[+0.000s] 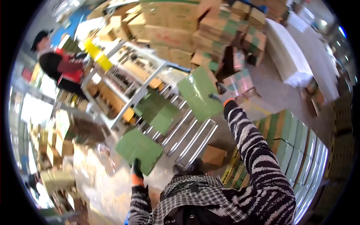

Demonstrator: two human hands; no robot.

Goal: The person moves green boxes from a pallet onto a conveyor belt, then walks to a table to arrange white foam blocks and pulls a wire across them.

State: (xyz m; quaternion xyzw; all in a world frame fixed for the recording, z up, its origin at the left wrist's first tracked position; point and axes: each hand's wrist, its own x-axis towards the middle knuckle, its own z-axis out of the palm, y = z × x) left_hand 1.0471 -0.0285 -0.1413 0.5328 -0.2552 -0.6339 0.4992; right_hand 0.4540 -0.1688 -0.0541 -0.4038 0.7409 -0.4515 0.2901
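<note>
Floor: grey (273,88), with a yellow line toward 3 o'clock; washed out by glare toward 8 o'clock.
Cartons: brown, piled high at 12 o'clock (170,35), some crossed by green bands.
Pale blocks: long, at 2 o'clock (290,54).
Green stack: glossy-edged boxes at 4 o'clock (296,150).
Frame: pale metal, 10 o'clock (144,87), cartons and parts within it.
Co-worker: 10 o'clock, red and dark clothing (67,69), near a yellow item (98,56).
Rollers: shiny bars just below centre (193,139).
Middle box: green, on the rollers toward 9 o'clock (163,118); a darker recess shows, contents unclear.
Left box: green, 8 o'clock (138,148), at the rollers' end; inside hidden.
Right box: green, 1 o'clock (199,92), glossy strip on its face; inside hidden.
Left hand: dark-gloved, at the left box's lower edge (137,168); grip cannot be told.
Right hand: dark-gloved, at the right box's right edge (222,96); grip cannot be told.
Small carton: brown, 5 o'clock (214,155).
Rim: black, cutting off the outer scene.
</note>
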